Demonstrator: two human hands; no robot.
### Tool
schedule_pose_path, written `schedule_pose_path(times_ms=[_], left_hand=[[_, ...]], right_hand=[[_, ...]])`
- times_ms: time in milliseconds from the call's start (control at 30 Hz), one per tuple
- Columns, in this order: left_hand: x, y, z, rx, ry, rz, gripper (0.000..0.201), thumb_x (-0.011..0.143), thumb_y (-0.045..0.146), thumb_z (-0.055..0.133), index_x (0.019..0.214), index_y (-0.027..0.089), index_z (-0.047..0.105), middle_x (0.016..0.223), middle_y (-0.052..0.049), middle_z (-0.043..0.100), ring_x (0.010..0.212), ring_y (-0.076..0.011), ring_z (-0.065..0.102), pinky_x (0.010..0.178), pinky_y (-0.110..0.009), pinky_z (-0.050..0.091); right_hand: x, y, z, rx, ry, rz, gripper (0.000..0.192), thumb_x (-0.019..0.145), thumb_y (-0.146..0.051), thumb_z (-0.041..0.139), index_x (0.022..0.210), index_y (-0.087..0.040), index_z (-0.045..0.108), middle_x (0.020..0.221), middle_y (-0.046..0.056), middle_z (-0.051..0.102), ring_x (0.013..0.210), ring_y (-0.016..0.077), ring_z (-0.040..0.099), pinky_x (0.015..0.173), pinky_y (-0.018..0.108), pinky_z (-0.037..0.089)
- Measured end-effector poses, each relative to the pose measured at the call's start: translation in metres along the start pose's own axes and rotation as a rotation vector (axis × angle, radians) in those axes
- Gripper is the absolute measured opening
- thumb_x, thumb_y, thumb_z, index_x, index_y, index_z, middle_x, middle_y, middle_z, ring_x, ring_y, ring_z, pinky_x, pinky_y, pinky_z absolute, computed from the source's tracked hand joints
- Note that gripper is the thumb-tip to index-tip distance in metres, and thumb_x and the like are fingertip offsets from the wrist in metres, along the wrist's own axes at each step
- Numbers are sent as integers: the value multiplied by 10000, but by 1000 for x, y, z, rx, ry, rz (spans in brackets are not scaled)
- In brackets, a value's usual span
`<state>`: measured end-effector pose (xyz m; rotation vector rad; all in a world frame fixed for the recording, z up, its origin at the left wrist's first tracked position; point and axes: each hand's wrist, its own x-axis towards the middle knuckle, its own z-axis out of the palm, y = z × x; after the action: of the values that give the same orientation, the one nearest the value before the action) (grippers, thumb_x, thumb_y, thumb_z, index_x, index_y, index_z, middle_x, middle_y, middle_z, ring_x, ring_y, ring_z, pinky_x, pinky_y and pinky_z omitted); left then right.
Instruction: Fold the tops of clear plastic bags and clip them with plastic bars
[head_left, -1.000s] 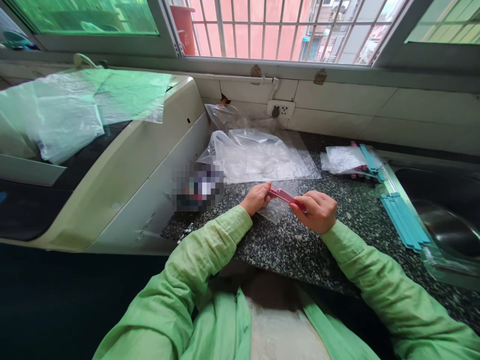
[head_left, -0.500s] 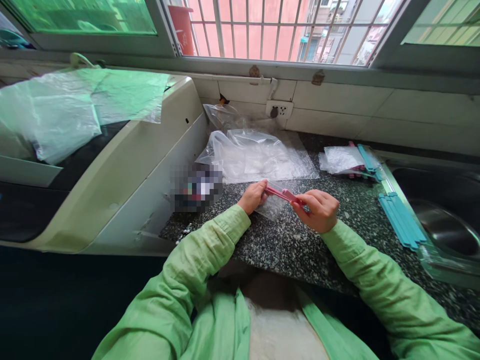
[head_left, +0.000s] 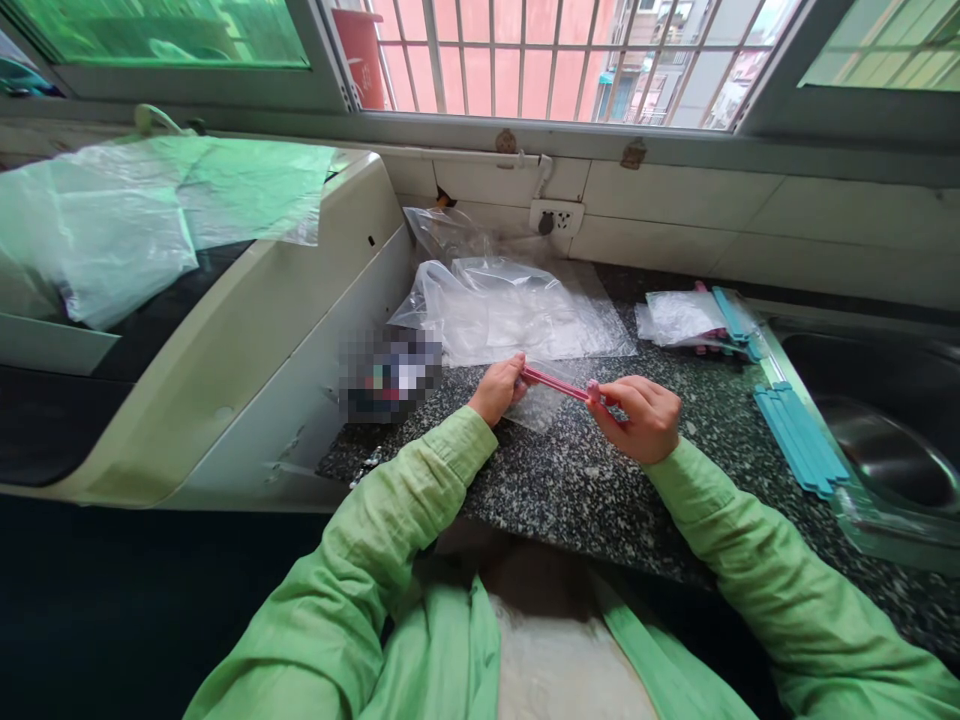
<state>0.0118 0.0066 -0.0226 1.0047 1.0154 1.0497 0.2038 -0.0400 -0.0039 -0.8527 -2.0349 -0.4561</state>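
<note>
The left hand's fingers pinch one end of a slim pink strip, while the right hand's thumb and forefinger grip the other, so it slants between them over the speckled table. Clear film shows beneath, though I can't tell from here whether the strip catches it; I'd call this step two-handed working of the strip, and the next move calls for a steady pinch at both ends. Farther out lie clear bags and, rightward, teal strips.
</note>
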Motion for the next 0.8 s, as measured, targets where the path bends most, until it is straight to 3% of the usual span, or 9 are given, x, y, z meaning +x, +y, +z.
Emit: schedule_pose_path(times_ms=[367,800], left_hand=[[8,-7,-5,-75,42,0,414,801,449,437,565,117,510,399,40,421,302,-24,303,320,-162,204],[4,3,-3,-159,85,-48,387,828,385,413,559,115,484,443,23,485,308,-17,310,330,-164,199]], right_hand=[[3,1,-4,49,40,22,90,691,-165,603,752,-189,541,627,12,620,548,106,542,527,231,449],[0,3,-6,61,54,125,68,701,-209,602,675,-198,540,628,17,622,517,103,525,494,233,457]])
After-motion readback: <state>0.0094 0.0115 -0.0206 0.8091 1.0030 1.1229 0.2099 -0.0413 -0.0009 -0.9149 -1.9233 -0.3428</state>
